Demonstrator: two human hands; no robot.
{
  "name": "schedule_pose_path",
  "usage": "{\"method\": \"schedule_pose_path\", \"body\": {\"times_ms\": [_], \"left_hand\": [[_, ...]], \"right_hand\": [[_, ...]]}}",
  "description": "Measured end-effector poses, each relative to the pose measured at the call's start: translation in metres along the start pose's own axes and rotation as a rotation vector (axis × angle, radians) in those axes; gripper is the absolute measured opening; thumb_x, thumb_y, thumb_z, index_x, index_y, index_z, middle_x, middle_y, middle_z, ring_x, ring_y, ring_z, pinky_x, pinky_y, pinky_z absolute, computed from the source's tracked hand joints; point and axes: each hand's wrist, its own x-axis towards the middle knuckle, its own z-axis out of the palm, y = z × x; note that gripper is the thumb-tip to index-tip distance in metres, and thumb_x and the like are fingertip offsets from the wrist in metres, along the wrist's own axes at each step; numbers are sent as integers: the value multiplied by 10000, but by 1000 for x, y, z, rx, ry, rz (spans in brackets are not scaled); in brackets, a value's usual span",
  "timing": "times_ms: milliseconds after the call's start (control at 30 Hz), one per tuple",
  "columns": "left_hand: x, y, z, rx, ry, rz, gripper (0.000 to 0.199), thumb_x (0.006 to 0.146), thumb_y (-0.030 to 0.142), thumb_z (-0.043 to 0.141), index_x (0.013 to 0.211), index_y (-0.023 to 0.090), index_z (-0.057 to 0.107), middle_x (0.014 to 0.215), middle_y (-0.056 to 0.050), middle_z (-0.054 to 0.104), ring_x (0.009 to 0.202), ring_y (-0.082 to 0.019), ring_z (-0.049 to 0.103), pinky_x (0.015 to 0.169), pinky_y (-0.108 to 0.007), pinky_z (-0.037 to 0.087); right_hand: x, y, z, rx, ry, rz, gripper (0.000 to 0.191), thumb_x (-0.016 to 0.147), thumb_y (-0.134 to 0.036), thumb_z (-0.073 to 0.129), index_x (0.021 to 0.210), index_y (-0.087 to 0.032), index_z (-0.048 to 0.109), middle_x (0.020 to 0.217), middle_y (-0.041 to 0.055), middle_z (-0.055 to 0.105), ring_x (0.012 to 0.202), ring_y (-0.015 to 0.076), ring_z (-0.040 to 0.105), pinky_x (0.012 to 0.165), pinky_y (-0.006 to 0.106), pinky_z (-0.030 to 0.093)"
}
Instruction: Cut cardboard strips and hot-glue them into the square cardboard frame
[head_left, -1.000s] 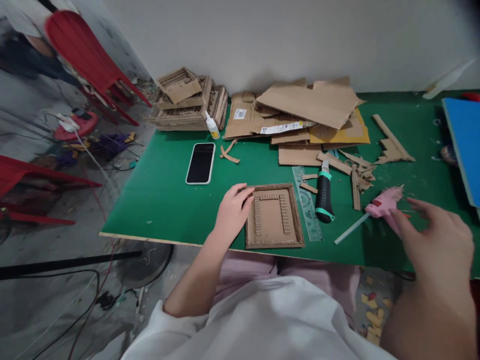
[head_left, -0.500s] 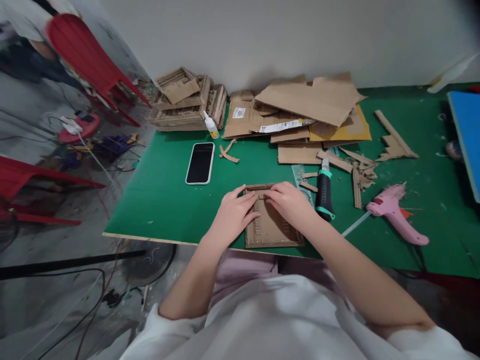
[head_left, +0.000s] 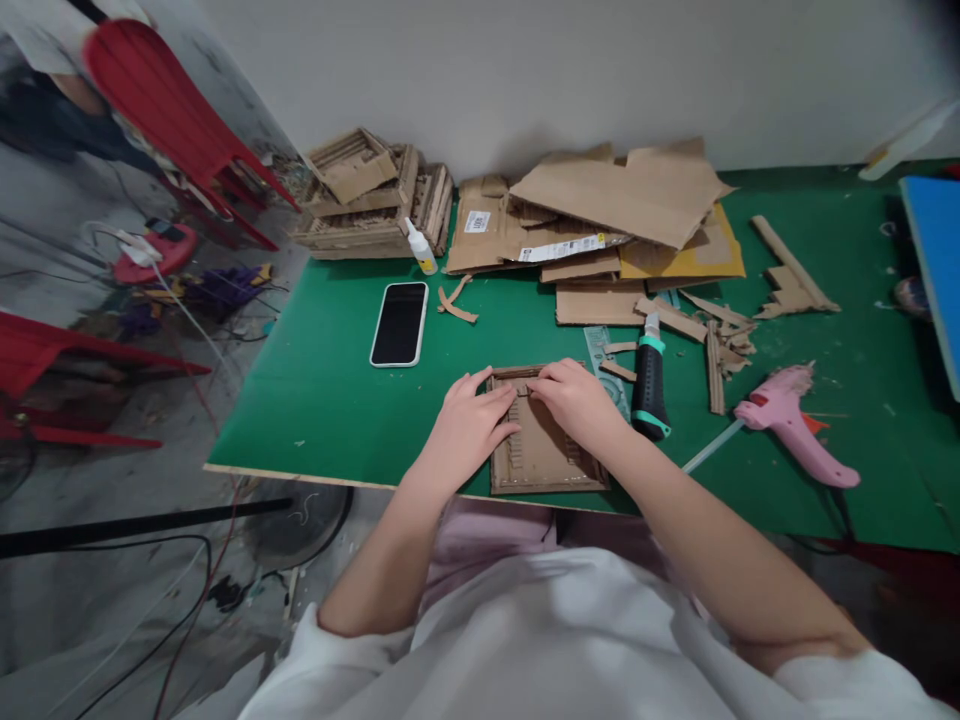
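Note:
A shallow cardboard tray (head_left: 544, 440) with raised edges lies at the table's front edge, ridged strips along its inner sides. My left hand (head_left: 472, 425) rests over its left side, fingers stretched out and thumb apart, fingertips touching near the far inner edge. My right hand (head_left: 574, 395) reaches over the right side, its fingers closed together on a small cardboard piece (head_left: 523, 390) by that far edge. The fingers partly cover the piece. A black and teal utility knife (head_left: 649, 385) lies just right of my right hand.
A phone (head_left: 400, 324) and a glue bottle (head_left: 421, 248) lie further back. Stacked cardboard trays (head_left: 367, 205) and cardboard sheets (head_left: 615, 195) line the wall. At right are a pink glue gun (head_left: 795, 420) and cardboard scraps (head_left: 720, 335). A red chair (head_left: 157, 110) stands left, a person beside it.
The right fingers have shifted very slightly at the tray's far edge. Both hands otherwise keep their places, and the view has tilted a little.

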Motion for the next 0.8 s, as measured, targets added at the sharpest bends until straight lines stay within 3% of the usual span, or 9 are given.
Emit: {"method": "schedule_pose_path", "body": {"times_ms": [167, 267, 433, 600, 800], "left_hand": [[0, 0, 1, 0, 13, 10, 399, 801, 340, 562, 1162, 170, 541, 1193, -79, 585, 1248, -286, 356, 1010, -502, 299], [2, -1, 0, -16, 44, 7, 362, 807, 340, 555, 1130, 176, 567, 1165, -77, 601, 1225, -274, 390, 996, -480, 327], [14, 0, -5, -43, 175, -41, 211, 856, 266, 483, 937, 175, 655, 968, -47, 662, 1020, -202, 520, 900, -365, 406], [27, 5, -2, 28, 139, -19, 187, 842, 264, 509, 931, 188, 654, 893, -41, 654, 898, -203, 507, 764, -353, 402], [32, 6, 7, 23, 93, 9, 196, 829, 292, 533, 972, 216, 643, 882, -29, 644, 901, -198, 486, 759, -340, 373]], "right_hand": [[1, 0, 1, 9, 47, -33, 155, 813, -151, 507, 813, -172, 661, 778, 51, 596, 752, 159, 437, 672, 279, 393], [1, 4, -12, 19, 116, -35, 167, 823, -186, 507, 866, -168, 668, 806, 58, 620, 764, 161, 457, 689, 276, 420], [-7, 14, -41, 23, 267, 140, 205, 839, -228, 490, 912, -174, 674, 817, 65, 634, 768, 169, 488, 699, 306, 442], [-11, 14, -34, 22, 133, 47, 185, 821, -224, 518, 855, -160, 689, 806, 54, 656, 809, 177, 495, 740, 319, 449], [-11, 13, -19, 34, 71, 28, 186, 819, -228, 518, 873, -175, 688, 795, 44, 665, 863, 189, 475, 765, 323, 428]]}}
